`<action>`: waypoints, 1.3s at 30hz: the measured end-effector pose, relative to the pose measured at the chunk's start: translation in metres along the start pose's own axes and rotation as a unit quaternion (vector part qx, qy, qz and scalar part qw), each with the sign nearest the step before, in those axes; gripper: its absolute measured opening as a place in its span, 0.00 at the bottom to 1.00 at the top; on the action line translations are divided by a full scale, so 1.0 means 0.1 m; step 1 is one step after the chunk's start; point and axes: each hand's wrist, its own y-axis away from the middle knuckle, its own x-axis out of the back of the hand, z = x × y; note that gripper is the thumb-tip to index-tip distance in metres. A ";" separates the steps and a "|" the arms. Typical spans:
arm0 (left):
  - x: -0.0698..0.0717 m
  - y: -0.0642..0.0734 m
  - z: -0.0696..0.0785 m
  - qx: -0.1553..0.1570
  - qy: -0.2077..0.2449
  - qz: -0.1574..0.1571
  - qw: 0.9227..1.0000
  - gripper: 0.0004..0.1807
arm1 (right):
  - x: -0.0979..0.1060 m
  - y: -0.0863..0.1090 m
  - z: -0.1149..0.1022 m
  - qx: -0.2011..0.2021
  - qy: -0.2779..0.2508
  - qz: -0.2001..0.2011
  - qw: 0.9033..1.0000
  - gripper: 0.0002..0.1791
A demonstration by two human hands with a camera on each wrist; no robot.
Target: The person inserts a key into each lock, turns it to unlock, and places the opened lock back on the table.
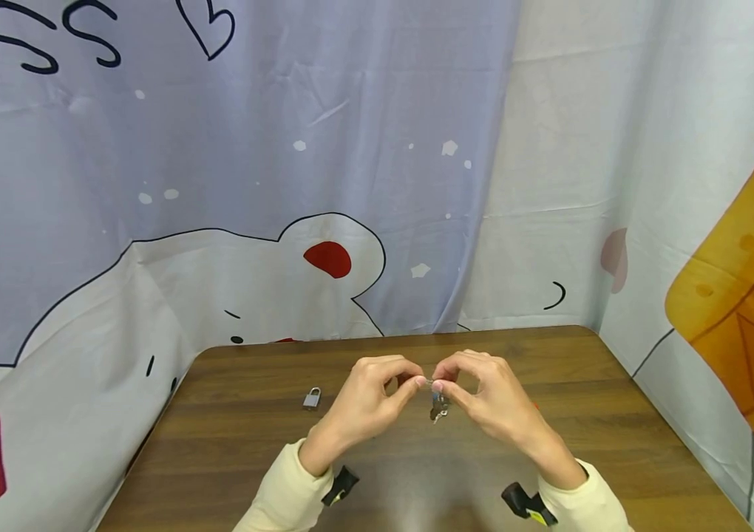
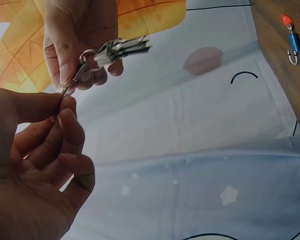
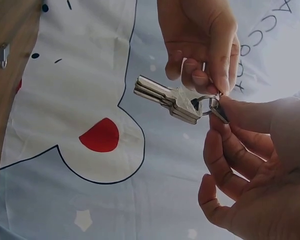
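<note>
A small bunch of silver keys (image 1: pixel 439 406) (image 2: pixel 124 51) (image 3: pixel 167 99) hangs on a metal key ring (image 2: pixel 88 57) (image 3: pixel 206 105) between my two hands, above the table. With thumb and forefinger, my left hand (image 1: pixel 370 395) (image 2: pixel 45 145) pinches a thin metal piece at the ring. The tips of my right hand (image 1: pixel 493 395) (image 3: pixel 255 145) pinch the same small fitting from the other side, so both hands nearly meet. Fingertips partly cover this joint, and I cannot tell its exact form. The keys dangle below the fingers, touching nothing else.
On the wooden table (image 1: pixel 250 443), a small silver padlock (image 1: pixel 312 399) (image 3: pixel 3 55) lies left of my hands. A red and blue piece with a metal hook (image 2: pixel 293 41) lies to the right. A printed curtain (image 1: pixel 324 133) hangs behind the table.
</note>
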 end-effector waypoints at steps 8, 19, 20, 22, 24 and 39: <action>-0.02 0.04 -0.03 -0.033 0.027 0.071 0.997 0.04 | 0.01 0.05 -0.03 -0.040 -0.082 0.033 0.995 0.12; -0.06 0.12 0.01 -0.026 0.064 0.131 0.989 0.03 | -0.23 0.14 -0.05 -0.020 -0.067 0.015 0.997 0.15; -0.06 0.13 0.01 -0.023 0.067 0.133 0.989 0.02 | -0.24 0.14 -0.04 -0.017 -0.067 0.017 0.997 0.13; -0.07 0.16 0.00 -0.017 0.071 0.138 0.988 0.02 | -0.25 0.14 -0.03 -0.009 -0.067 0.019 0.998 0.10; -0.08 0.18 -0.01 -0.009 0.073 0.140 0.987 0.02 | -0.25 0.14 -0.02 -0.004 -0.075 0.012 0.997 0.08; -0.09 0.30 -0.05 0.069 0.109 0.067 0.989 0.03 | -0.29 0.18 0.05 0.082 -0.070 -0.036 0.993 0.12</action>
